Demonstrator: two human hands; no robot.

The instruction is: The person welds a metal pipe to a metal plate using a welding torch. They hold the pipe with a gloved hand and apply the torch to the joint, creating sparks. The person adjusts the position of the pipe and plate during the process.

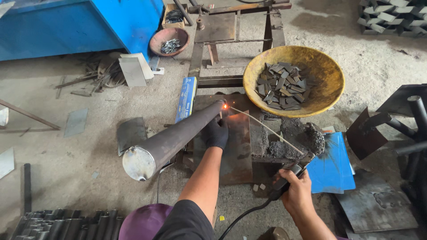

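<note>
A long dark steel pipe [173,138] lies slanted on a rusty metal plate [235,151], its capped end toward me. My left hand [216,132], in a black glove, rests against the pipe near its far end. My right hand [296,191], bare, grips a welding electrode holder [291,171] with a black cable. A thin electrode rod [267,129] runs from the holder to the pipe's far end, where a bright spark [225,106] glows.
A yellow bowl [327,71] of small metal pieces sits at the back right. A reddish bowl [169,41], a blue cabinet [80,26], a blue electrode box [186,98], blue sheets [333,166], slag heap [298,138], scrap plates and pipe stubs [62,224] surround the spot.
</note>
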